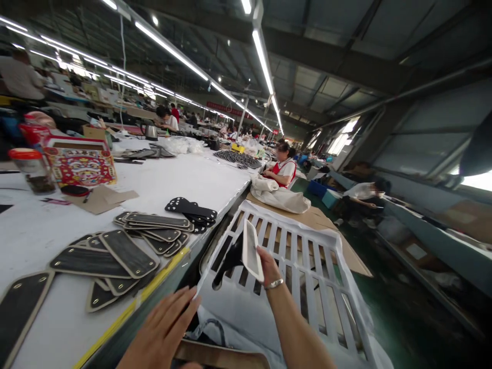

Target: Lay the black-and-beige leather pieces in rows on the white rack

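Note:
My right hand (269, 267) grips a flat rectangular panel with rounded corners (252, 251) by its near right edge. The panel stands tilted above a white slatted rack (307, 261), its greyish face and pale border in view. A black piece (231, 257) shows just behind it; I cannot tell whether the two are joined. Low in the view, my left hand (165, 323) is open, fingers stretched out near the table's edge, with nothing visible in it. Left of it, dark panels with pale edges and small metal eyelets (111, 261) lie in a loose pile on the white table (184, 177).
Yellow tape (161, 277) runs along the table edge. Black perforated pieces (192, 211), a red patterned box (82, 163) and an orange-lidded jar (33, 171) stand or lie on the table. Beyond the rack are a cloth bundle (279, 195) and a seated person in a red apron (282, 169).

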`<state>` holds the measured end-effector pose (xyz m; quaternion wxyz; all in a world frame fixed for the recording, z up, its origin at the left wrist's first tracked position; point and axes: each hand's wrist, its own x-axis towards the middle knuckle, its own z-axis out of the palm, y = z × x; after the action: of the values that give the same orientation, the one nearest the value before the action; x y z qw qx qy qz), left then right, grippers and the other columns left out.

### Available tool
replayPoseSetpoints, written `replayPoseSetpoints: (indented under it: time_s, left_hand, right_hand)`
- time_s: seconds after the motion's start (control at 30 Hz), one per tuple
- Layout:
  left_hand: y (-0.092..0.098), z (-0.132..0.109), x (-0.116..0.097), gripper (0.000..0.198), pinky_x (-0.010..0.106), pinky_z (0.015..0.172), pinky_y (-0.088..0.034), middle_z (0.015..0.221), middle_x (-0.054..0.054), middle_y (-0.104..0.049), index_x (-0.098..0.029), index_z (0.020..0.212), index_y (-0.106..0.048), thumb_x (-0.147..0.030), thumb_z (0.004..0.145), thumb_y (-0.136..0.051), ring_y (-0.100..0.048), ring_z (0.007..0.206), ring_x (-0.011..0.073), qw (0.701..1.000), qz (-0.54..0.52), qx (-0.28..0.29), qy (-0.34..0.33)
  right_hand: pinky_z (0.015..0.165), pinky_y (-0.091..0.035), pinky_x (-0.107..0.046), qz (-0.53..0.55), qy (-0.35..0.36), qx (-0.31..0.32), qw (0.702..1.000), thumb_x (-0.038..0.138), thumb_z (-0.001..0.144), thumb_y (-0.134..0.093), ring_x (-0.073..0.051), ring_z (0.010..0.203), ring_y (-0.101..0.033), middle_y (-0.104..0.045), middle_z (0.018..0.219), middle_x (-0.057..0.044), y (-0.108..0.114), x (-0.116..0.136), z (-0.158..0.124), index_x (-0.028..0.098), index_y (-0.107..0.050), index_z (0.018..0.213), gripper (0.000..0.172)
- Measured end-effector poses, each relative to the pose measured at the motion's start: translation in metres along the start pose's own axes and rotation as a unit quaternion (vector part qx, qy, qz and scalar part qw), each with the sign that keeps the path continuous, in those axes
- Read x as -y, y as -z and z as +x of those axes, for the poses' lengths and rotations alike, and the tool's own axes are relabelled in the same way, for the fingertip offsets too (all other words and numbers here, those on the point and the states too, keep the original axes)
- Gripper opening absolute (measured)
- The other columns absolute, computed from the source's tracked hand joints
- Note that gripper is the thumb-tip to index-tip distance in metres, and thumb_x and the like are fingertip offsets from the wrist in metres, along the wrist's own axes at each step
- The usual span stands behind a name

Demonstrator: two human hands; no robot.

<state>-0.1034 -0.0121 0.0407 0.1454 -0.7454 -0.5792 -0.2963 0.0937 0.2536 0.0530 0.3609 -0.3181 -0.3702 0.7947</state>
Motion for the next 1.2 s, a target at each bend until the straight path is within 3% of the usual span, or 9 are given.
replayPoseSetpoints:
  time_s: [0.13, 0.23, 0.4, 0.53, 0.63, 0.73, 0.87, 1.07, 1.2]
  left_hand:
    - [0.012, 0.043, 0.001, 0.084, 0.043, 0.106, -0.032, 0.143, 0.012, -0.034, -0.021, 0.141, -0.025, -0.051, 0.071, -0.060, -0.034, 0.129, 0.0285, 0.984, -0.146, -0.025, 0.104]
    - [0.018, 0.074, 0.003, 0.089, 0.046, 0.107, -0.029, 0.141, 0.014, -0.035, -0.018, 0.141, -0.024, -0.048, 0.068, -0.065, -0.034, 0.129, 0.0283, 0.928, -0.299, -0.021, 0.222]
    - [0.022, 0.098, -0.001, 0.054, 0.037, 0.088, -0.047, 0.100, 0.009, -0.068, -0.012, 0.107, -0.062, -0.046, 0.066, -0.066, -0.062, 0.095, 0.0255, 0.811, -0.519, 0.165, 0.213]
    - [0.034, 0.099, -0.005, 0.038, 0.032, 0.084, -0.047, 0.092, 0.007, -0.070, -0.014, 0.092, -0.068, -0.042, 0.068, -0.062, -0.063, 0.091, 0.0256, 0.908, -0.325, 0.111, 0.240]
    - [0.044, 0.100, -0.007, 0.037, 0.030, 0.078, -0.047, 0.092, 0.010, -0.070, -0.014, 0.090, -0.068, -0.042, 0.070, -0.056, -0.061, 0.095, 0.0288, 0.947, -0.160, 0.110, 0.256]
    - [0.049, 0.103, -0.012, 0.040, 0.027, 0.071, -0.047, 0.091, 0.010, -0.070, -0.015, 0.092, -0.067, -0.046, 0.072, -0.052, -0.063, 0.092, 0.0278, 0.948, -0.124, 0.118, 0.267]
    - [0.055, 0.104, -0.012, 0.047, 0.029, 0.069, -0.046, 0.092, 0.011, -0.069, -0.015, 0.096, -0.065, -0.054, 0.075, -0.047, -0.063, 0.088, 0.0277, 0.954, -0.100, 0.131, 0.250]
    - [0.070, 0.080, 0.020, 0.053, 0.028, 0.071, -0.045, 0.088, 0.005, -0.069, -0.018, 0.100, -0.064, -0.056, 0.064, -0.059, -0.062, 0.080, 0.0237, 0.926, -0.154, 0.317, 0.133]
    - [0.072, 0.055, 0.029, 0.040, 0.026, 0.067, -0.043, 0.079, 0.003, -0.068, -0.017, 0.091, -0.066, -0.049, 0.070, -0.054, -0.061, 0.074, 0.0211, 0.932, -0.132, 0.314, 0.124]
  right_hand:
    - [0.051, -0.052, -0.022, -0.012, 0.007, 0.031, 0.999, 0.027, 0.072, -0.061, -0.015, 0.052, -0.062, -0.066, 0.061, -0.004, -0.002, -0.002, -0.065, 0.014, -0.063, 0.079, 0.016]
    - [0.050, -0.051, -0.023, -0.049, 0.015, 0.095, 0.994, 0.026, 0.066, -0.064, -0.015, 0.051, -0.061, -0.067, 0.065, -0.004, -0.009, -0.002, -0.101, 0.012, -0.063, 0.083, 0.022]
    - [0.048, -0.048, -0.021, -0.220, -0.078, 0.110, 0.966, 0.032, 0.073, -0.062, -0.014, 0.052, -0.059, -0.066, 0.067, -0.005, -0.031, 0.006, -0.130, 0.010, -0.064, 0.085, 0.025]
    - [0.070, -0.052, -0.030, -0.326, -0.009, 0.137, 0.935, 0.049, 0.081, -0.051, -0.020, 0.086, -0.063, -0.066, 0.100, -0.008, -0.038, 0.021, -0.144, 0.015, -0.059, 0.112, 0.047]
    - [0.086, -0.047, -0.040, -0.461, 0.094, 0.137, 0.872, 0.040, 0.068, -0.069, -0.026, 0.108, -0.054, -0.052, 0.126, -0.009, -0.042, 0.021, -0.160, 0.023, -0.046, 0.129, 0.067]
    - [0.101, -0.033, -0.047, -0.556, 0.186, 0.099, 0.804, 0.034, 0.053, -0.080, -0.031, 0.119, -0.045, -0.045, 0.133, -0.011, -0.048, 0.003, -0.169, 0.021, -0.041, 0.133, 0.090]
    - [0.103, -0.029, -0.048, -0.622, 0.202, 0.039, 0.756, 0.032, 0.071, -0.065, -0.030, 0.120, -0.043, -0.044, 0.133, -0.015, -0.059, -0.021, -0.166, 0.015, -0.029, 0.139, 0.079]
    - [0.093, -0.040, -0.042, -0.637, 0.150, 0.066, 0.753, 0.028, 0.082, -0.050, -0.022, 0.103, -0.055, -0.053, 0.123, -0.012, -0.051, -0.014, -0.165, 0.017, -0.023, 0.140, 0.065]
    - [0.093, -0.041, -0.040, -0.626, 0.142, 0.075, 0.763, 0.030, 0.082, -0.051, -0.020, 0.103, -0.055, -0.052, 0.124, -0.010, -0.043, -0.018, -0.169, 0.020, -0.023, 0.139, 0.065]
